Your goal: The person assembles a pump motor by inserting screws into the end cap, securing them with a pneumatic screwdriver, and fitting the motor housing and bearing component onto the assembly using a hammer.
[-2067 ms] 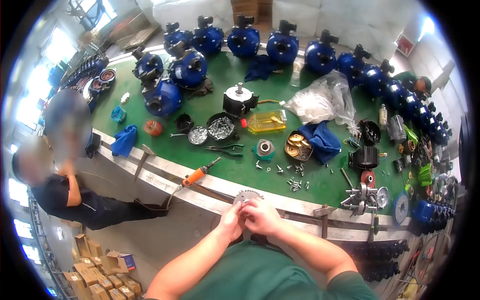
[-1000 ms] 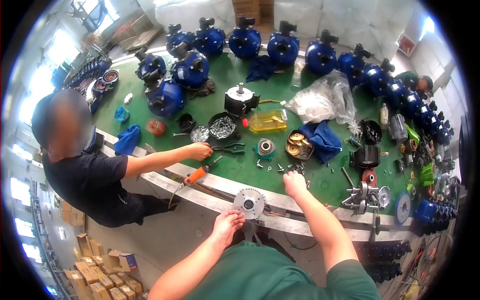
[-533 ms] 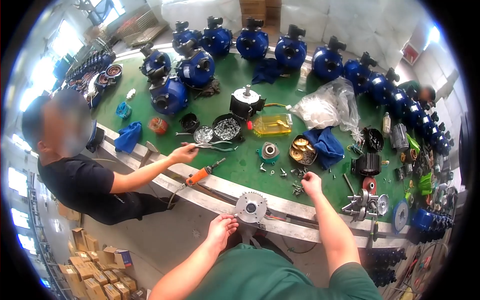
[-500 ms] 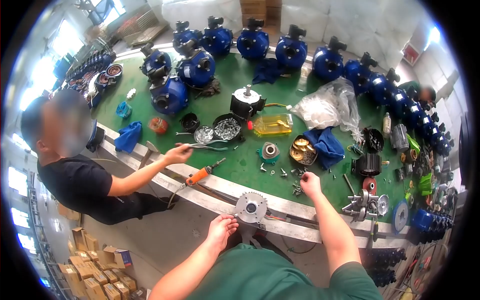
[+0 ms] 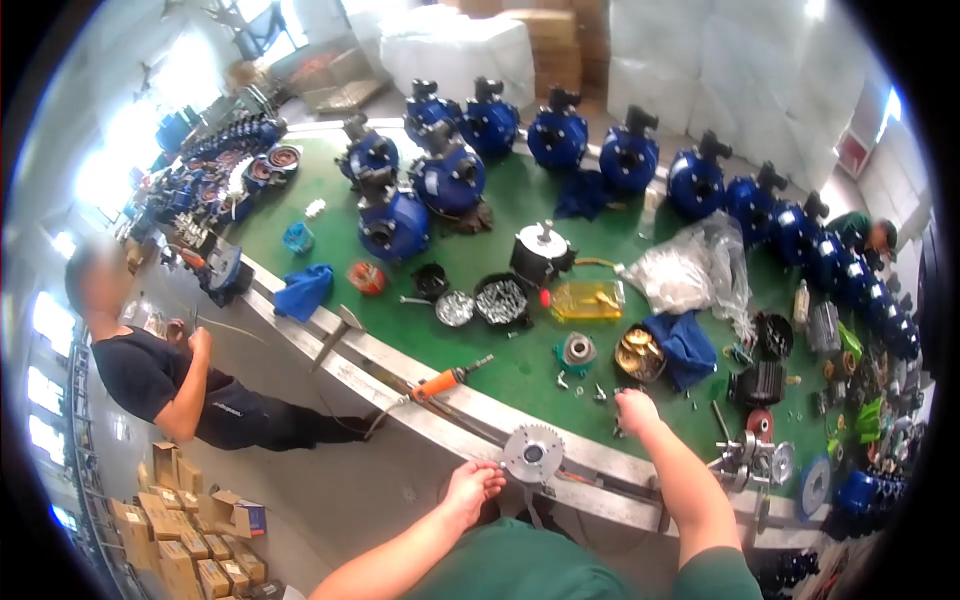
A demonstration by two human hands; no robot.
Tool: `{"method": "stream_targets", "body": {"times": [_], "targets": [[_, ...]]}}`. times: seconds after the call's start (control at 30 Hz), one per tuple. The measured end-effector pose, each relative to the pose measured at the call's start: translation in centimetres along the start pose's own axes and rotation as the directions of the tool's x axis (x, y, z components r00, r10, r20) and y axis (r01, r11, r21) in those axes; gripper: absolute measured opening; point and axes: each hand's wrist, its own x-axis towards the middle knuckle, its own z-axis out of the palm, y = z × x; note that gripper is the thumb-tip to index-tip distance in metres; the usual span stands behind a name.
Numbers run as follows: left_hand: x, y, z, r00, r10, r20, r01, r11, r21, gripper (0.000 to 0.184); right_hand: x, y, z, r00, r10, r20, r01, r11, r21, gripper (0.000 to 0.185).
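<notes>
My left hand (image 5: pixel 475 490) is beside a round toothed metal disc (image 5: pixel 533 455) at the bench's near edge. Its fingers are curled together near the disc's rim; anything pinched in them is too small to name. On the green bench, my right hand (image 5: pixel 640 412) reaches down among small loose screws (image 5: pixel 601 393), fingers drawn together and partly hidden. Beyond that hand stand a bowl of brass-coloured parts (image 5: pixel 640 352) and a blue cloth (image 5: pixel 684 350). A teal-rimmed metal part (image 5: pixel 577 351) lies to its left.
An orange power tool (image 5: pixel 440 384) lies at the near edge. Bowls of bolts (image 5: pixel 501 299), a bottle of yellow liquid (image 5: pixel 588 299) and a motor (image 5: pixel 541 253) stand farther in. Blue pumps (image 5: pixel 558 135) line the back. A co-worker (image 5: pixel 150 370) stands left.
The view has shifted, so the bench appears lower and farther right. The co-worker has drawn back from the bench, taking the pliers off it. My hands stay by the disc and the screws.
</notes>
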Motion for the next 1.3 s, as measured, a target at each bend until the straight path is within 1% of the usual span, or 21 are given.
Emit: {"method": "stream_targets", "body": {"times": [0.07,0.13,0.2,0.27,0.33,0.4,0.43,0.47,0.5,0.53,0.6,0.67,0.73,0.77,0.9,1.0,1.07,1.13,1.2,1.27,1.3], "targets": [[-0.3,0.4,0.6,0.998,0.054,-0.02,-0.052,0.996,0.077,0.018,0.3,-1.0,0.6,0.974,0.149,-0.171,-0.093,0.949,0.302,0.01],[0.1,0.2,1.3,0.983,0.181,0.035,-0.185,0.96,0.213,0.021,-0.7,-4.3,-1.3,0.96,0.268,-0.08,-0.156,0.751,0.642,0.009],[0.5,0.2,2.0,0.93,0.308,0.203,-0.359,0.878,0.315,0.025,-2.8,-9.7,-5.5,0.964,0.224,0.146,-0.233,0.435,0.87,0.01],[-0.1,1.0,3.9,0.879,0.349,0.323,-0.447,0.838,0.311,0.027,-5.1,-14.9,-9.4,0.969,0.075,0.234,-0.242,0.123,0.963,0.01],[-0.6,1.7,5.5,0.811,0.413,0.415,-0.544,0.794,0.273,0.031,-6.6,-17.9,-10.4,0.948,0.029,0.316,-0.316,0.002,0.949,0.013],[-1.4,2.7,6.3,0.79,0.391,0.473,-0.518,0.838,0.172,0.029,-7.3,-18.9,-9.6,0.93,0.027,0.368,-0.332,-0.372,0.867,0.016],[-1.3,3.2,6.3,0.766,0.41,0.496,-0.553,0.813,0.183,0.028,-7.7,-19.5,-9.8,0.929,0.07,0.363,-0.284,-0.492,0.823,0.016],[-1.3,3.5,6.3,0.744,0.423,0.517,-0.584,0.788,0.194,0.026,-8.0,-19.8,-9.6,0.892,0.104,0.44,-0.308,-0.573,0.76,0.015],[-0.8,3.8,6.3,0.689,0.464,0.556,-0.667,0.706,0.238,0.025,-8.5,-20.0,-8.8,0.887,0.117,0.447,-0.269,-0.655,0.706,0.012],[-0.6,4.0,6.3,0.684,0.451,0.574,-0.685,0.667,0.293,0.023,-8.8,-20.3,-7.9,0.883,0.129,0.452,-0.224,-0.73,0.646,0.011],[0.9,3.5,6.2,0.645,0.395,0.654,-0.659,0.72,0.215,0.021,-9.6,-21.1,-7.2,0.888,0.123,0.443,-0.157,-0.823,0.545,0.011],[2.2,3.5,5.9,0.603,0.335,0.724,-0.641,0.743,0.19,0.017,-10.3,-22.0,-7.2,0.886,0.143,0.442,-0.122,-0.847,0.518,0.008],[3.0,3.7,5.2,0.622,0.238,0.746,-0.517,0.84,0.164,0.016,-11.0,-22.8,-7.1,0.913,0.134,0.385,-0.102,-0.838,0.535,0.007],[3.3,3.8,4.8,0.618,0.261,0.742,-0.536,0.83,0.154,0.014,-11.0,-23.2,-7.2,0.917,0.113,0.383,-0.09,-0.876,0.474,0.01],[2.2,5.3,3.2,0.567,0.417,0.711,-0.778,0.554,0.295,0.013,-11.1,-24.8,-7.1,0.891,0.313,0.33,0.009,-0.738,0.675,0.016],[-0.3,7.4,2.4,0.417,0.48,0.772,-0.901,0.327,0.283,0.014,-11.2,-26.4,-6.5,0.817,0.498,0.291,0.077,-0.595,0.8,0.021],[-0.6,7.8,2.0,0.338,0.459,0.821,-0.94,0.205,0.272,0.013,-11.3,-27.2,-6.3,0.835,0.492,0.247,0.097,-0.573,0.814,0.022],[-0.9,8.1,1.7,0.291,0.427,0.856,-0.955,0.078,0.286,0.013,-11.6,-28.4,-6.4,0.831,0.513,0.214,0.071,-0.48,0.875,0.023],[-0.8,8.4,1.6,0.276,0.406,0.871,-0.961,0.089,0.263,0.013,-11.0,-27.3,-3.5,0.846,0.474,0.242,-0.018,-0.429,0.903,0.015],[-0.4,8.0,1.3,0.261,0.398,0.879,-0.965,0.09,0.246,0.013,-10.9,-29.1,-5.0,0.827,0.506,0.245,-0.018,-0.412,0.911,0.018],[-0.4,8.0,1.0,0.259,0.36,0.896,-0.964,0.037,0.264,0.014,-10.9,-29.0,-4.3,0.834,0.503,0.226,-0.001,-0.409,0.913,0.019]]}}
